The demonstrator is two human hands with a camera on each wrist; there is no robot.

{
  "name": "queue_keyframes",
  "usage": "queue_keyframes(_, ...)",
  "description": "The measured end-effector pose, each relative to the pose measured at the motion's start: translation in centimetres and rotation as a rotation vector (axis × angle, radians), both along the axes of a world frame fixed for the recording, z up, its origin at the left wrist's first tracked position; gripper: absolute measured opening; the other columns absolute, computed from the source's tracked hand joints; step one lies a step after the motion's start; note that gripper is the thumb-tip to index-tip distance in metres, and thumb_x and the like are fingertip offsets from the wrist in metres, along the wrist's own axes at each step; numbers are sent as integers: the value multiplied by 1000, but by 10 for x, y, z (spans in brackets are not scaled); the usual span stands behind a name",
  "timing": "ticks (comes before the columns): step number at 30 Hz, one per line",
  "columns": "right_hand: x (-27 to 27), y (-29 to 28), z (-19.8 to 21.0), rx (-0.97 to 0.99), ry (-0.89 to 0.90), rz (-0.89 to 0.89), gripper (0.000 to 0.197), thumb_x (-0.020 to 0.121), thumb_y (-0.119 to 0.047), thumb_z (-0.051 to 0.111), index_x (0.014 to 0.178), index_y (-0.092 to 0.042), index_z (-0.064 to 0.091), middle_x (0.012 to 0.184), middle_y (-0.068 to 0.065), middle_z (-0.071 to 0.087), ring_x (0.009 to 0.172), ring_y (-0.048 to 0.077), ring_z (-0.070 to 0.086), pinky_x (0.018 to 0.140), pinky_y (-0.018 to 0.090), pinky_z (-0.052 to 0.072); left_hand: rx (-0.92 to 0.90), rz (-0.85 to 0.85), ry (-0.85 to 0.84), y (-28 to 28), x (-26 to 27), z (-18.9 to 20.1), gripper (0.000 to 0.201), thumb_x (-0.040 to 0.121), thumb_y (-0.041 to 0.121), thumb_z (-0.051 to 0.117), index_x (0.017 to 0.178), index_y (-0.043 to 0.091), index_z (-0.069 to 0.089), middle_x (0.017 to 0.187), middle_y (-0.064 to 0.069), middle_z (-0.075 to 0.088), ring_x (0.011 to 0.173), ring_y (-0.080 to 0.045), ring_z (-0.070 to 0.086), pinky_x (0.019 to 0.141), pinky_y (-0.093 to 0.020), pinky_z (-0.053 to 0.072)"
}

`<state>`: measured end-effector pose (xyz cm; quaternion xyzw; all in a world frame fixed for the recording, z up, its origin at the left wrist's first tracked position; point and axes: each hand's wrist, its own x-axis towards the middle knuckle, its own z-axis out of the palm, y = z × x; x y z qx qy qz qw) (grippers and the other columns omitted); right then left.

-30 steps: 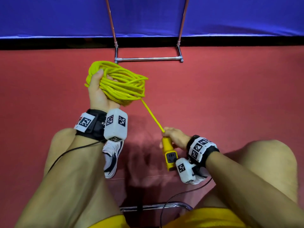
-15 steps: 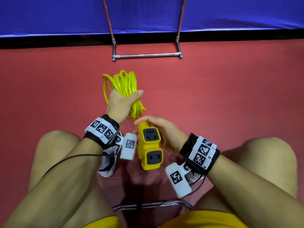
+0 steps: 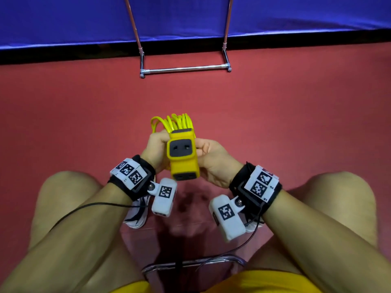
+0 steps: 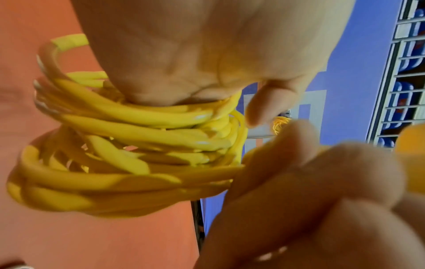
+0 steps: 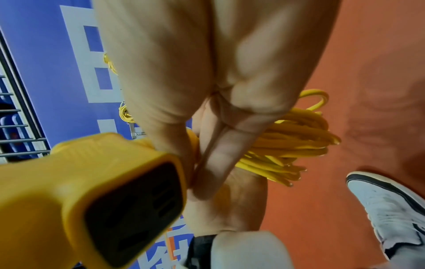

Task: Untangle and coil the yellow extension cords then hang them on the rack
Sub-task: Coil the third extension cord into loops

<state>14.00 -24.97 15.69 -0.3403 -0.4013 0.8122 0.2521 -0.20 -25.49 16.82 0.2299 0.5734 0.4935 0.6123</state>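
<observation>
A coil of yellow extension cord (image 3: 172,123) is gripped in my left hand (image 3: 155,145) above my knees; the left wrist view shows its many loops (image 4: 128,145) bunched under my curled fingers. My right hand (image 3: 211,159) holds the cord's yellow socket block (image 3: 183,157), which is pressed against the coil with dark outlet faces turned up. The block (image 5: 92,191) fills the lower left of the right wrist view, with the coil (image 5: 287,145) behind it. The metal rack (image 3: 185,69) stands ahead by the blue wall; another yellow coil (image 5: 126,113) hangs on it.
The floor (image 3: 296,123) is red. My bare knees flank the hands, and a white shoe (image 5: 388,209) rests on the floor below. A chrome stool bar (image 3: 190,264) crosses under my legs. A blue padded wall (image 3: 190,15) backs the rack.
The left hand lowered the coil and turned it edge-on toward me. The right hand drew in the last stretch of cord and brought the socket block up against the coil.
</observation>
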Motion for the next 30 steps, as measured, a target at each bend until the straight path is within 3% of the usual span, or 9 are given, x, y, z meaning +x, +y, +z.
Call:
queue_keyframes(3, 0, 0, 4, 40, -82, -34, 31, 83, 8, 67, 113, 6, 64, 91, 17, 71, 78, 28, 70, 68, 40, 61, 91, -42, -130, 0, 4, 6, 18, 61, 7, 49, 52, 11, 64, 51, -3, 59, 46, -18, 57, 47, -23, 45)
queue_keyframes(5, 2, 1, 9, 38, -111, -31, 9, 94, 1, 58, 99, -2, 66, 78, 9, 73, 64, 17, 71, 54, 25, 58, 134, -106, -99, -1, -2, -6, 28, 48, 0, 48, 71, 4, 65, 68, -11, 56, 63, -25, 50, 60, -29, 37)
queue_keyframes(10, 2, 9, 14, 64, -210, -99, 33, 98, -37, 55, 91, -5, 61, 70, 8, 72, 53, 15, 69, 41, 23, 52, 165, -379, 9, -4, -6, -10, 41, 55, -10, 51, 95, -7, 50, 63, -8, 45, 50, -19, 45, 49, -27, 26)
queue_keyframes(13, 4, 13, 11, 93, -281, -101, 39, 96, -42, 58, 92, -4, 63, 64, 7, 69, 49, 15, 66, 37, 21, 47, 204, -444, 70, -4, -4, -9, 38, 65, -16, 50, 102, -10, 49, 66, -8, 46, 51, -14, 52, 47, -21, 41)
queue_keyframes(18, 8, 15, 6, 261, -412, -31, 56, 94, -38, 63, 96, 18, 61, 51, 5, 60, 37, 14, 56, 33, 19, 37, 218, -561, 347, -2, -1, -6, 21, 66, -14, 62, 83, -7, 52, 60, -15, 51, 49, -25, 48, 41, -37, 36)
queue_keyframes(21, 8, 15, 8, 418, -532, 3, 64, 90, -48, 65, 78, 14, 62, 47, 8, 58, 34, 16, 52, 33, 19, 34, 195, -550, 478, -2, 4, -4, 34, 71, -26, 61, 65, 6, 52, 45, 5, 55, 41, -3, 49, 44, -16, 38)
queue_keyframes(23, 9, 16, 9, 538, -632, 12, 68, 87, -58, 64, 62, 6, 62, 46, 9, 60, 36, 18, 55, 40, 19, 39, 194, -524, 523, -3, 9, -7, 24, 71, -14, 70, 63, 4, 56, 47, 9, 57, 44, 4, 49, 47, -9, 35)
queue_keyframes(27, 11, 24, 9, 686, -803, -18, 74, 86, -69, 55, 51, -4, 63, 46, 9, 63, 45, 17, 63, 73, 30, 54, 134, -443, 628, 0, 8, -26, 10, 61, 23, 70, 64, 14, 71, 66, -1, 71, 66, -12, 63, 62, -28, 47)
queue_keyframes(30, 7, 30, 6, 813, -918, -52, 76, 81, -74, 56, 48, -6, 56, 43, 7, 56, 55, 28, 58, 68, 38, 51, 119, -409, 706, 2, 14, -25, 14, 62, 38, 66, 57, 26, 62, 59, 8, 59, 62, -10, 53, 62, -37, 42)
